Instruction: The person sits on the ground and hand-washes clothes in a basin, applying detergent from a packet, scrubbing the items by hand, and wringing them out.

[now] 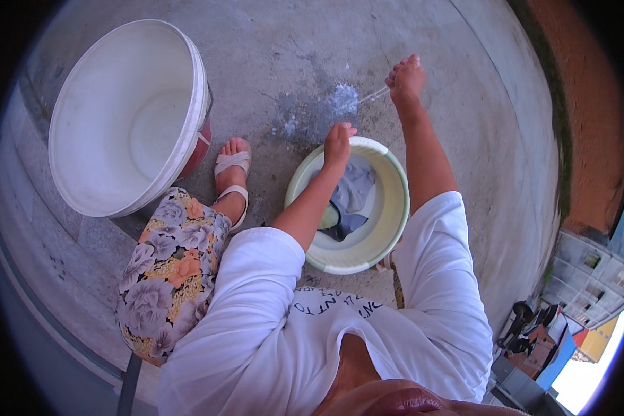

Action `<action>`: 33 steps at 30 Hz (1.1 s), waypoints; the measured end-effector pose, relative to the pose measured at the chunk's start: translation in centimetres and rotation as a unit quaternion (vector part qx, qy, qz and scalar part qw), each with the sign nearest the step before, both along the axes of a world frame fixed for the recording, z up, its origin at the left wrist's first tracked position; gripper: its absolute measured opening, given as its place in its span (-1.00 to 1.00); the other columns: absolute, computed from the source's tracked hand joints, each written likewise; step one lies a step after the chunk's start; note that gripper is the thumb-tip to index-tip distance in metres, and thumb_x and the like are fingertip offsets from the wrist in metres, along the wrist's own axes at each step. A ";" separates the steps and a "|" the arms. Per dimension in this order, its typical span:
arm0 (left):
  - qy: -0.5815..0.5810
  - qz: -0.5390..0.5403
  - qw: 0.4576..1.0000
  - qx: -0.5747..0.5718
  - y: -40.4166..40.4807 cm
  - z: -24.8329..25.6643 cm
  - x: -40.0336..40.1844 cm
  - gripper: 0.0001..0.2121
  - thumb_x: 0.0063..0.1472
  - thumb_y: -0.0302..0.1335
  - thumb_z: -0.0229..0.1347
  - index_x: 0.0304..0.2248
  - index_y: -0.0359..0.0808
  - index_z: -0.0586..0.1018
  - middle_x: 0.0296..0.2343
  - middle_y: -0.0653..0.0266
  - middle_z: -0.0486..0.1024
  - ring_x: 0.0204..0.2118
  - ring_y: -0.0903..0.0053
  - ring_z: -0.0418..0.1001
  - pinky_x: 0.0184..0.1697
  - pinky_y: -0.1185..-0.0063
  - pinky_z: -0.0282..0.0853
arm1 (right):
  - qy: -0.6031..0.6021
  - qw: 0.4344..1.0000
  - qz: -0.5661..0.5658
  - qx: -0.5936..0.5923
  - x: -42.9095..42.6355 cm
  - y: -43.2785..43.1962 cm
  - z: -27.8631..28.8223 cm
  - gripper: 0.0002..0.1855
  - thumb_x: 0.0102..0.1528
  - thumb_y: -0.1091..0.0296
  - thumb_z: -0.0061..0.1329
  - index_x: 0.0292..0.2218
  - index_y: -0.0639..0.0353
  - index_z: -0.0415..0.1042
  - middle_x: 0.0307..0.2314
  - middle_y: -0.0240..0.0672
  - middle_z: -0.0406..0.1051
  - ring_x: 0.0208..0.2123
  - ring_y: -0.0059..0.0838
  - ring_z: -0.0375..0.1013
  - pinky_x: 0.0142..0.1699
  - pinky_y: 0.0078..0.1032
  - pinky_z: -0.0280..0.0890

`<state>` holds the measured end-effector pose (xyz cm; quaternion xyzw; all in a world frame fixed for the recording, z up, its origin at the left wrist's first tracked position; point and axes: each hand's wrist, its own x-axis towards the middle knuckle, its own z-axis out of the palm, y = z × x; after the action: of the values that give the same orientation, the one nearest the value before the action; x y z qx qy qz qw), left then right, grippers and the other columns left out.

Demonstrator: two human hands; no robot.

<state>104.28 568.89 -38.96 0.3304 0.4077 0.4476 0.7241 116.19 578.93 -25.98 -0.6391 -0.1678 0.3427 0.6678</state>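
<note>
A pale green-yellow plastic basin (pixel 397 221) stands on the concrete between my legs. Grey cloth (pixel 354 187) lies in it, with a darker piece (pixel 351 224) and a pale green, dark-edged piece (pixel 329 216) beside it. My left hand (pixel 339 145) is at the basin's far rim, fingers bent; whether it grips the rim is hidden. Beyond the basin to the right, my right hand (pixel 406 80) is raised with curled fingers. Thin whitish streaks (pixel 374 94), seemingly water, run between it and a white splash (pixel 343 100) on the ground.
A large white bucket (pixel 112 119) tilts towards me at the left, its inside bare. My sandalled foot (pixel 232 166) is beside it, under floral trousers (pixel 171 275). A wet patch (pixel 304 117) darkens the concrete. Reddish soil (pixel 590 119) borders the paving; a parked vehicle (pixel 535 333) stands far right.
</note>
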 end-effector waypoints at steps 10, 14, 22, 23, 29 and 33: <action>-0.078 -0.055 0.983 -0.157 -0.5 0.5 -1.3 -0.66 0.03 -0.24 -0.24 -0.31 -0.37 0.25 -0.42 0.19 0.33 -0.36 0.50 0.30 -0.29 0.57 0.18 | -0.097 0.995 -0.019 -0.033 -0.5 -0.9 -1.5 -0.64 -0.02 0.16 -0.51 -0.74 0.12 0.03 -0.88 -0.41 0.01 -0.90 -0.60 -0.05 -0.82 -0.64 -0.18; -0.190 -0.052 0.955 -0.220 0.4 2.4 -1.5 -0.64 0.02 -0.23 -0.21 -0.29 -0.36 0.22 -0.40 0.20 0.30 -0.34 0.47 0.28 -0.27 0.54 0.18 | -0.084 0.996 0.005 -0.023 -0.4 -2.8 -3.9 -0.64 -0.02 0.20 -0.52 -0.74 0.15 0.07 -0.86 -0.39 0.07 -0.84 -0.56 0.04 -0.76 -0.64 -0.07; -0.277 -0.041 0.954 -0.107 3.4 3.0 -0.4 -0.81 0.02 -0.43 -0.16 -0.36 -0.35 0.27 -0.47 0.20 0.30 -0.42 0.47 0.29 -0.35 0.55 0.25 | -0.106 0.977 0.182 -0.041 -6.5 -10.1 -6.8 -0.58 0.01 0.14 -0.52 -0.28 0.29 0.19 -0.37 -0.25 0.25 -0.32 -0.48 0.22 -0.20 -0.62 0.07; -0.259 -0.036 0.955 -0.140 3.1 3.3 -0.4 -0.83 0.01 -0.46 -0.15 -0.37 -0.35 0.28 -0.48 0.19 0.30 -0.43 0.46 0.29 -0.37 0.55 0.26 | -0.084 0.987 0.136 -0.019 -6.1 -10.9 -6.7 -0.57 0.01 0.13 -0.54 -0.27 0.31 0.16 -0.33 -0.24 0.22 -0.26 -0.47 0.18 -0.15 -0.60 0.03; -0.276 0.039 0.945 -0.172 4.0 0.3 -3.8 -0.85 -0.04 -0.50 -0.10 -0.42 -0.34 0.29 -0.49 0.15 0.30 -0.44 0.44 0.30 -0.39 0.55 0.26 | 0.257 0.965 -0.058 0.013 -5.6 -16.2 -10.7 -0.64 -0.01 0.25 -0.50 -0.26 0.35 0.11 -0.24 -0.13 0.13 -0.16 -0.31 0.09 -0.10 -0.43 0.01; -0.296 0.061 0.930 -0.211 4.2 -1.5 -5.5 -0.84 -0.05 -0.47 -0.10 -0.42 -0.33 0.29 -0.51 0.19 0.31 -0.46 0.45 0.30 -0.39 0.53 0.24 | 0.478 0.871 -0.109 0.019 -8.9 -17.2 -18.1 -0.66 -0.02 0.30 -0.47 -0.26 0.37 0.07 -0.23 -0.09 0.09 -0.20 -0.29 0.13 -0.13 -0.39 0.07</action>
<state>98.81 573.12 -40.42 -0.0029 0.2787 0.4724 0.8362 107.28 561.75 -44.04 -0.3988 0.2364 0.5285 0.7112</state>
